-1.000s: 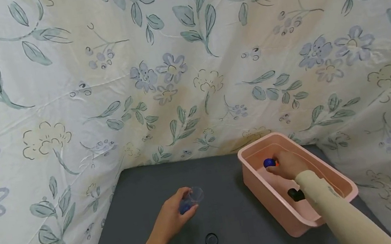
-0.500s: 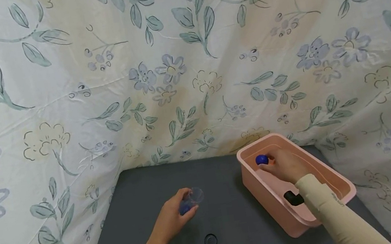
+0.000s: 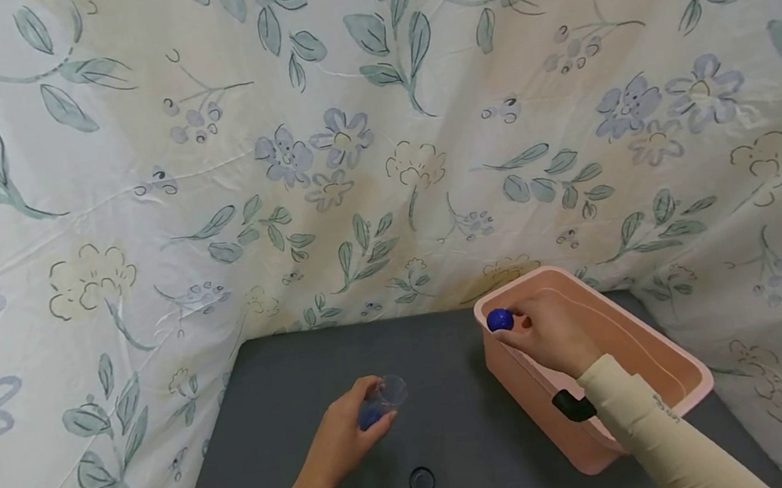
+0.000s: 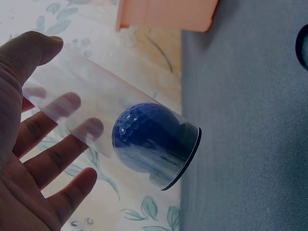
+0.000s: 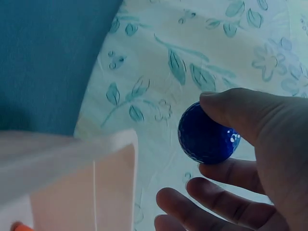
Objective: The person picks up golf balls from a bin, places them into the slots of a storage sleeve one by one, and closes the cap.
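Note:
In the left wrist view my left hand point(image 4: 43, 144) grips a clear plastic tube point(image 4: 96, 91) near its open end. A blue golf ball point(image 4: 144, 137) lies inside, against the dark-rimmed bottom. The tube tilts above the table. My right hand point(image 3: 552, 334) pinches a second blue golf ball point(image 5: 207, 134) between thumb and forefinger, the other fingers spread loosely below. In the head view that ball is at the left rim of the pink bin point(image 3: 537, 408), and the hand is over the bin. A black ring-shaped cap point(image 3: 422, 481) lies on the table, right of my left wrist.
The dark grey table point(image 3: 287, 361) meets a flower-patterned cloth point(image 3: 348, 158) at its back and sides. The bin stands on its right part. An orange object point(image 5: 21, 226) shows partly inside the bin in the right wrist view.
My right hand has lifted the blue golf ball from inside the bin and moved left to its rim. My left hand and the tube have stayed in place.

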Demonstrator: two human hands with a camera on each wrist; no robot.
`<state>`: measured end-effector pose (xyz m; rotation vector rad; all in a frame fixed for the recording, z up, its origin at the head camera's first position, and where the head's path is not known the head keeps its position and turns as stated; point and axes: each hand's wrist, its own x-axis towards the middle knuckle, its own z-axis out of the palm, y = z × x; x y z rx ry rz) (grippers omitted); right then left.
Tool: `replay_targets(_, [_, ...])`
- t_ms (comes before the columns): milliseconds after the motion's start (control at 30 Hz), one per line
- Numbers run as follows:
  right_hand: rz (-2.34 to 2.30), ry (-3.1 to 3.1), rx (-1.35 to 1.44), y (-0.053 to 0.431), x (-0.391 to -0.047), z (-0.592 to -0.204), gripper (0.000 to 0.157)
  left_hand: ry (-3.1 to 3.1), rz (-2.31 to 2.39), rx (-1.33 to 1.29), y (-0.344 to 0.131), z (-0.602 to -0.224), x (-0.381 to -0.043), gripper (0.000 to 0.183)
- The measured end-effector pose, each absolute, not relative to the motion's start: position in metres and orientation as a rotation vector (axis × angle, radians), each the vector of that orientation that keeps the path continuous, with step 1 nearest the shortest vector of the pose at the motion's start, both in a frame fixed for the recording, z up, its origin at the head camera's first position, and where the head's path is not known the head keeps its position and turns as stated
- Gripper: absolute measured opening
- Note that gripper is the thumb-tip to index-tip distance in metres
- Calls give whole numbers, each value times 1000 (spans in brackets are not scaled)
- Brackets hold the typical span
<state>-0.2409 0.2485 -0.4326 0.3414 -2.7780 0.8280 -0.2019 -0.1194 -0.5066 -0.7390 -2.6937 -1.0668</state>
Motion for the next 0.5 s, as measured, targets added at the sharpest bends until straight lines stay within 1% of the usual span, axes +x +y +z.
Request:
replay_targets(100, [850, -2754, 385, 241, -237, -436, 15, -2688, -1074, -743, -120, -507, -202, 50])
replay_targets(167, [876, -2761, 393, 235, -235, -438, 17, -2685, -1077, -743, -120, -507, -202, 50])
replay_targets(233, [896, -2771, 387, 229, -233, -440, 22, -2685, -1078, -741, -120, -508, -203, 49])
replay_targets(367, [953, -2789, 360, 215, -228, -442, 41, -2685, -1073, -734, -120, -507, -203, 48])
replay_targets(500, [1051, -2802, 350, 200, -223, -445, 48, -2686, -1081, -733, -119, -506, -202, 49])
